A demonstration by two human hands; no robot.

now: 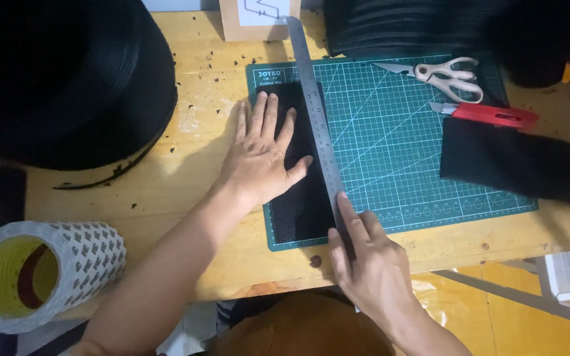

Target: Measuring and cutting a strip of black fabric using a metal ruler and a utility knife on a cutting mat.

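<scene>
Black foam strip (301, 171) lies on the left part of the green cutting mat (404, 158), under the left hand (262, 155), fingers spread and pressed flat on it. Steel ruler (315, 105) runs along the strip's right edge. Right hand (364, 254), at the mat's near edge, presses the ruler's lower end with extended fingers

Bright, even overhead light; soft shadows, sharp focus, dark corners.

A brown cardboard box (258, 20) with white label (263, 11) stands at the table's far edge.
</scene>
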